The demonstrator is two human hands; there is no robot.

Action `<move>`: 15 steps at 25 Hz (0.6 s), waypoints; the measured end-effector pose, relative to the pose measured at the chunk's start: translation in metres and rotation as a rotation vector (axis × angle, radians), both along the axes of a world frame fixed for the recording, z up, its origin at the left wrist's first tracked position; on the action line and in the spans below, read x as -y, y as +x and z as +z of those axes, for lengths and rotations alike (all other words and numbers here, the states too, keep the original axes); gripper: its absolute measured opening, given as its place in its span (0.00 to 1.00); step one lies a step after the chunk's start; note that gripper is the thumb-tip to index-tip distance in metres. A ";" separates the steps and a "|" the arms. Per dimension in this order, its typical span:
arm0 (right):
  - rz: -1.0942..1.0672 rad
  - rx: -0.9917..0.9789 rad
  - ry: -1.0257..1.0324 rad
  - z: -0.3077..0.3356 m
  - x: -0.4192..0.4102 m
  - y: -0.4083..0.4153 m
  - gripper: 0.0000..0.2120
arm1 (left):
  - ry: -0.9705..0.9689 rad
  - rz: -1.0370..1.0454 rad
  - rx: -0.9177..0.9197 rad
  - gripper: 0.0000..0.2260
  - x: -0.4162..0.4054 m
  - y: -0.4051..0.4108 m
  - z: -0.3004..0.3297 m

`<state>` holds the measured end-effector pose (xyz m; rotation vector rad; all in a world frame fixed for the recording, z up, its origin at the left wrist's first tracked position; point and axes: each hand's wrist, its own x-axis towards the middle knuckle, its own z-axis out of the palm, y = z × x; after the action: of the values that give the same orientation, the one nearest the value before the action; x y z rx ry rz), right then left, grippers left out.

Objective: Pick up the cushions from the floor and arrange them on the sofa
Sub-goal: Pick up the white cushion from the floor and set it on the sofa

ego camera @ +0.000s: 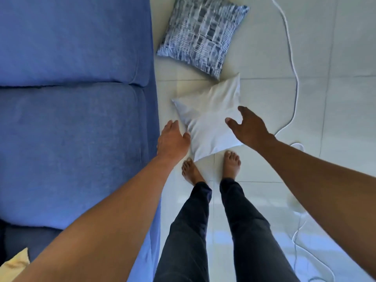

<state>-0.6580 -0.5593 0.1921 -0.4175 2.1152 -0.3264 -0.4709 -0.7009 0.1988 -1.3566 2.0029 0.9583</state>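
Head camera, wide-angle, looking steeply down at floor (264, 94) beside sofa (71, 119).

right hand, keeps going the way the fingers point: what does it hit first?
Most likely the white cushion. The right hand is open above that cushion's right edge, fingers spread forward and down toward it. Depth is unclear from one view, so contact cannot be confirmed. The patterned cushion lies farther on.

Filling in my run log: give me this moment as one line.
phase: reaching | left hand: open, beside white cushion | right hand: open, above it | patterned cushion: on floor | sofa: no cushions
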 end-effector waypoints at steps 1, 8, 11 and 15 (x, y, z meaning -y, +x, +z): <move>-0.006 0.002 0.010 -0.024 0.000 -0.007 0.36 | 0.007 0.008 0.015 0.28 0.000 -0.005 -0.024; 0.017 0.014 0.068 -0.214 -0.003 -0.049 0.40 | 0.056 0.231 0.048 0.24 0.005 -0.044 -0.220; -0.117 -0.036 0.047 -0.277 -0.001 -0.063 0.43 | 0.094 0.524 0.045 0.30 0.006 -0.055 -0.281; -0.549 0.086 0.071 -0.308 0.004 -0.077 0.42 | 0.376 0.998 -0.062 0.28 0.006 -0.056 -0.322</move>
<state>-0.7353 -0.5631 -0.1161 0.2262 2.1201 -0.5683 -0.5272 -0.7071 -0.1231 -2.1145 0.9994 1.6866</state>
